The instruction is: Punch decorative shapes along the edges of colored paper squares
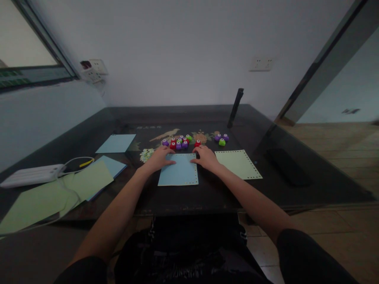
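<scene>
A light blue sheet of paper lies flat on the dark table in front of me, with small holes along its right and bottom edges. My left hand rests at its upper left corner, thumb on the paper and apart from the curved fingers. At the upper right corner is my right hand, thumb and fingers likewise spread. Just beyond its fingertips sits a small red one-eyed figure; whether they touch, I cannot tell. Several similar red, purple and green figures stand clustered behind the sheet.
Right of the sheet lies pale green paper with holed edges; more figures stand behind it. At left are blue paper, green sheets and a white power bank with a cable. A black upright post rises at the back right.
</scene>
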Demonstrator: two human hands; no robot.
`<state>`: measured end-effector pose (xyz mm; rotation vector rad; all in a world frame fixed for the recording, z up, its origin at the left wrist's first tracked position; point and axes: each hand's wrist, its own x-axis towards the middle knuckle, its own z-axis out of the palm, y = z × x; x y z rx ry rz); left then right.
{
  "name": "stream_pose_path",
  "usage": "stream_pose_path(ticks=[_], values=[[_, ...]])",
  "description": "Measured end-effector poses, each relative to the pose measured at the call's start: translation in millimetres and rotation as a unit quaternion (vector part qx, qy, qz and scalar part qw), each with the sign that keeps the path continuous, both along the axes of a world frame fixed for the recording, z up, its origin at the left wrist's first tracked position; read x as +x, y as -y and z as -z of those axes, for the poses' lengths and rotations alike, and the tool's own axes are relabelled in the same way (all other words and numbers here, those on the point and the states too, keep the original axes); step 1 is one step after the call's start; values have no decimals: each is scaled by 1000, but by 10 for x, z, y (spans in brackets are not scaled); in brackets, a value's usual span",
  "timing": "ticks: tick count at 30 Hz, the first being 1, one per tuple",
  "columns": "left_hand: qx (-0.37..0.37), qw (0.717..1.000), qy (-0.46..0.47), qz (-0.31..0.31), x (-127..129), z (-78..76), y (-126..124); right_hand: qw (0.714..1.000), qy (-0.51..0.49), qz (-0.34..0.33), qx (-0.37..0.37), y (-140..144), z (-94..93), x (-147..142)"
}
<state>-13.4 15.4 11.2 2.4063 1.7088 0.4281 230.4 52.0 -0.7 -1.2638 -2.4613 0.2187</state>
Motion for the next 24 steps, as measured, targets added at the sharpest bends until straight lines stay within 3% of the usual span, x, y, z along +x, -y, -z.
stream_pose_path(ticks=[9, 17, 24], values=[[14, 999, 31, -10, 22, -19, 18, 997, -77, -5, -2, 27, -9, 9], [21, 998, 36, -37, 36, -18, 17, 961, -246, -24, -121, -48, 65, -3], [41, 995, 58, -73, -22, -22, -5, 931, -313, -27, -185, -73, 39, 33]])
